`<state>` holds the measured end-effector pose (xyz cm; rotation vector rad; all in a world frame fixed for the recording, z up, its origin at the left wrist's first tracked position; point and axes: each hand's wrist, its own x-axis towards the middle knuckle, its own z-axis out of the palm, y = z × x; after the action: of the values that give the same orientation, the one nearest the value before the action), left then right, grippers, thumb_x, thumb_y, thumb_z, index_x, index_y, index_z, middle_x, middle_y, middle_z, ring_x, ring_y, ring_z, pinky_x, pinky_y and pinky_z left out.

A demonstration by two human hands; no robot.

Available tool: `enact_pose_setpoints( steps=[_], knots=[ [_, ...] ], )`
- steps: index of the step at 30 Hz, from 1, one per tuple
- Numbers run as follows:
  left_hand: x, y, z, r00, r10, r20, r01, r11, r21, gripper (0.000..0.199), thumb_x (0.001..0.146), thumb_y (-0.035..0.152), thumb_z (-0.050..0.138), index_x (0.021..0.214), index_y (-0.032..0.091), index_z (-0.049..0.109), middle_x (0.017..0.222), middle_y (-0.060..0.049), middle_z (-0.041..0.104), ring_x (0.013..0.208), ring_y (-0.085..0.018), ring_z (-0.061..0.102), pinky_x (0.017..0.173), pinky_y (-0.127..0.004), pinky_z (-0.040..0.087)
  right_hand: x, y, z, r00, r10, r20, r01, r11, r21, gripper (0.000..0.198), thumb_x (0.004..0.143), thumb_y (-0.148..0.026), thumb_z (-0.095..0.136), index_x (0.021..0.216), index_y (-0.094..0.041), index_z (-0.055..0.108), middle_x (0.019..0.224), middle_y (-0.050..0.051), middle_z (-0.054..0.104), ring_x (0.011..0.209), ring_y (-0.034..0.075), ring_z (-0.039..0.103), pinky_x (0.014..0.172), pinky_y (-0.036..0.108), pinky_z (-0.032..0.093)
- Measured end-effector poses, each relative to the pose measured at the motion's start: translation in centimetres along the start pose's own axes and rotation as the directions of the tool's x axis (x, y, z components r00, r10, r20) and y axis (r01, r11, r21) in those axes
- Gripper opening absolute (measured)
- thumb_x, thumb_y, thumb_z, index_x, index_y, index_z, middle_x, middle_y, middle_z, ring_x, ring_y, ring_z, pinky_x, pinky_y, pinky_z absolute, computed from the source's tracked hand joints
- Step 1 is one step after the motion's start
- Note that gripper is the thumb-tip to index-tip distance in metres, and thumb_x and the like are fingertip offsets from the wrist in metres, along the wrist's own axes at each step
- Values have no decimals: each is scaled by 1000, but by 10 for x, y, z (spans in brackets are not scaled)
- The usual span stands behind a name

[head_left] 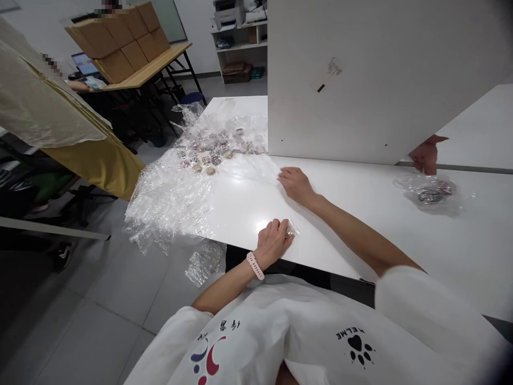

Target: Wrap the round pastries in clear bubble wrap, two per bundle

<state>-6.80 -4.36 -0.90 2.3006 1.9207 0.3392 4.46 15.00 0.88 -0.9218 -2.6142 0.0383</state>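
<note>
My left hand, a pink watch band at its wrist, is closed around a small clear plastic packet near the table's front edge. Something small and gold-toned shows inside the packet; the fingers cover most of it. Farther back, my right hand has its fingers bent together at the edge of a thin clear plastic bag lying flat on the white table. To the left of both hands spreads a heap of crinkled clear packaging, with several small round brownish pieces among it.
A tall white panel stands across the table. Another person's hand reaches around its right end, by a clear bag with dark round pieces. Someone in a yellow garment is at left. Cardboard boxes sit on a wooden table.
</note>
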Motion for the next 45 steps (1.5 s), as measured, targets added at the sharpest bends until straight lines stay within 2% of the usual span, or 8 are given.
enact_pose_setpoints(
  steps=[5,10,13,21,25,32,38,45],
  knots=[
    [-19,6,-29,994,-43,-97,5,933,-359,38,90,30,63,124,19,51,100,-6,63,81,-17,62,63,-26,48,-154,-24,-38,997,53,-62,-57,997,-54,39,93,0,34,97,-19,68,92,7,71,85,19,59,76,36,43],
    [-8,26,-75,957,-176,-232,-34,724,-689,39,89,33,65,123,21,53,97,-3,62,66,-9,53,61,-23,46,-228,-89,-81,987,100,127,-131,956,263,44,96,-16,46,139,-22,50,105,5,70,84,18,61,77,35,48],
    [14,44,-73,964,-175,-202,-26,691,-722,38,89,34,65,122,21,54,98,-3,62,68,-9,55,62,-23,45,-229,-101,-96,943,192,273,-306,826,474,50,99,-34,51,147,-30,41,114,2,69,80,14,63,72,31,53],
    [50,71,5,998,25,-53,-36,975,-219,32,94,34,58,121,17,56,107,-10,62,99,-24,58,74,-33,47,-201,-8,-40,877,476,-63,-462,873,159,36,99,-36,42,122,-24,66,141,9,59,134,32,49,107,54,41],
    [38,63,0,989,137,-60,-143,982,-122,50,94,46,55,133,15,50,121,-15,59,112,-31,53,94,-46,44,-228,5,-35,823,548,-148,-522,833,181,42,100,-32,37,131,-22,62,139,13,60,131,29,52,108,54,42],
    [-41,14,-19,841,540,15,-519,815,-257,49,92,25,55,141,24,47,150,-12,47,143,-28,37,118,-52,30,-304,-46,-69,954,266,140,-297,903,311,53,95,-26,42,147,-37,47,154,1,46,146,26,37,111,52,43],
    [-54,-7,2,943,286,-173,-333,849,-410,16,98,21,52,89,21,65,90,-6,71,90,-19,64,84,-37,53,-282,-84,-64,932,354,-81,-321,906,276,17,97,-26,51,98,-30,68,122,0,71,132,27,54,113,55,35],
    [-36,-23,-32,985,-109,-131,8,799,-601,16,94,34,58,88,21,66,81,-1,70,72,-14,63,68,-27,49,-181,-55,-87,906,423,12,-370,778,507,23,98,-40,47,90,-25,62,88,2,72,89,21,67,90,39,49]
  ],
)
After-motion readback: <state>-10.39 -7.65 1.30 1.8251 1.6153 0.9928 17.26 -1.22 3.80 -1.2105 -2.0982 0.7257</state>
